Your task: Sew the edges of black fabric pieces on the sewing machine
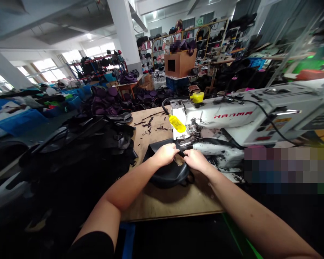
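Observation:
A black leather-like bag (pixel 169 175) rests on the wooden tabletop, its opening turned toward the sewing machine. My left hand (pixel 165 154) is closed on the bag's upper edge, fingers pinched close to the needle area. Just to the right, my right hand (pixel 196 160) pinches the same edge near the end of the machine's narrow arm. The white sewing machine (pixel 229 118), with red lettering, stands over the bag's far edge. A yellow lamp (pixel 177 123) on a bent black neck hangs over the stitching spot. My fingers hide part of the edge.
Dark bag pieces (pixel 105 144) are heaped left of the wooden tabletop (pixel 175 205). Black scraps (pixel 148 124) lie behind the bag. Farther back are a cardboard box (pixel 187 63), purple bags (pixel 104 95) and a white pillar (pixel 124 32).

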The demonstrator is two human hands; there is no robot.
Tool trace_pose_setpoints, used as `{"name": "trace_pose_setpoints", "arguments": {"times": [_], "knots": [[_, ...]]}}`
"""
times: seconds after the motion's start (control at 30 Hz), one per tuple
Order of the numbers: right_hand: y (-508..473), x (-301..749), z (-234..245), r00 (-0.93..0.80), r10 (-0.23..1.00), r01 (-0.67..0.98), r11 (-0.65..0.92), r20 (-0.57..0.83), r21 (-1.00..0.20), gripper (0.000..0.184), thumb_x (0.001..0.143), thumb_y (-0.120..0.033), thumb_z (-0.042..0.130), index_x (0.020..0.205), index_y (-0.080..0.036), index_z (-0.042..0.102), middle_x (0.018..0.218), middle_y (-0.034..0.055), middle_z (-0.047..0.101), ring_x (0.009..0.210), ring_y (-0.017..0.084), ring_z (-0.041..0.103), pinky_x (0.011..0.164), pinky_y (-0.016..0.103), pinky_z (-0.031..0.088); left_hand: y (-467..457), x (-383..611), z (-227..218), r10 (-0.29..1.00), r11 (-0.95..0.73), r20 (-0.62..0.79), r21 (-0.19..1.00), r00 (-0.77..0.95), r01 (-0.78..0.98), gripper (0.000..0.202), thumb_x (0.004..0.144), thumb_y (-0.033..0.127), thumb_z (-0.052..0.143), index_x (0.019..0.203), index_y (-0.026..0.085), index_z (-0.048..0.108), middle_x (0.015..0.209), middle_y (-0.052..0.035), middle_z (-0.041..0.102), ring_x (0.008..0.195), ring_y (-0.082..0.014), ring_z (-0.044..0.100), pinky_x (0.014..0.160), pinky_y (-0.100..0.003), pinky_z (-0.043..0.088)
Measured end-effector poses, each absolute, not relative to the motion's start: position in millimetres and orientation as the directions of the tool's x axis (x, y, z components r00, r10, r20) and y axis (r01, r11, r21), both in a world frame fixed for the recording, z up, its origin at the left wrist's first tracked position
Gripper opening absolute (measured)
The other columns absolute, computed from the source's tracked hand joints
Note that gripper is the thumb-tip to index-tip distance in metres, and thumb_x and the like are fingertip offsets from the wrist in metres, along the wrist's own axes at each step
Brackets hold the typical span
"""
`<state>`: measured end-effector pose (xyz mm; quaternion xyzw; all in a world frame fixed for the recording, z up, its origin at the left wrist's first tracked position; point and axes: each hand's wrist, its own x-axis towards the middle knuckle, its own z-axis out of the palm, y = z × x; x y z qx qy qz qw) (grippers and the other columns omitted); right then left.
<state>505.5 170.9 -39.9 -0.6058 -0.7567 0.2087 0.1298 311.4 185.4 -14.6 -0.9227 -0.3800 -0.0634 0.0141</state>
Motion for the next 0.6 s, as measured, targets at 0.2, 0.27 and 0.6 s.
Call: {"name": "trace_pose_setpoints", "arguments": {"times": [0.2, 0.27, 0.6], "knots": [[187, 495, -56, -0.226, 0.974, 0.538, 0.104, -0.024, -0.837, 0.016, 0.08, -0.021, 0.048, 0.071, -0.018, 0.062, 0.069, 0.0035, 0.067, 0.065, 0.018, 0.058, 0.063, 0.027, 0.042, 192, 330, -22, 0.797, -0.603, 0.101, 0.065, 0.596, 0.795, 0.027, 0.1, 0.024, 0.046, 0.098, 0.015, 0.072, 0.096, -0.0085, 0.064, 0.087, -0.0201, 0.059, 0.079, -0.03, 0.049], [191, 493, -59, -0.213, 0.977, 0.483, 0.106, 0.001, -0.869, 0.017, 0.081, -0.024, 0.049, 0.075, -0.018, 0.063, 0.07, 0.003, 0.067, 0.066, 0.019, 0.058, 0.064, 0.028, 0.044, 193, 334, -26, 0.826, -0.56, 0.128, 0.084, 0.549, 0.824, 0.03, 0.101, 0.023, 0.043, 0.099, 0.015, 0.072, 0.099, -0.0098, 0.064, 0.09, -0.0216, 0.059, 0.081, -0.031, 0.05], [180, 498, -47, -0.165, 0.986, 0.754, 0.133, 0.01, -0.643, 0.022, 0.078, -0.033, 0.065, 0.093, -0.018, 0.068, 0.093, 0.0069, 0.074, 0.084, 0.022, 0.065, 0.07, 0.027, 0.042, 152, 302, -67, 0.956, -0.285, 0.044, 0.364, 0.289, 0.887, 0.025, 0.096, 0.032, 0.052, 0.106, 0.015, 0.068, 0.106, -0.0118, 0.069, 0.102, -0.0242, 0.065, 0.095, -0.035, 0.05]]}}
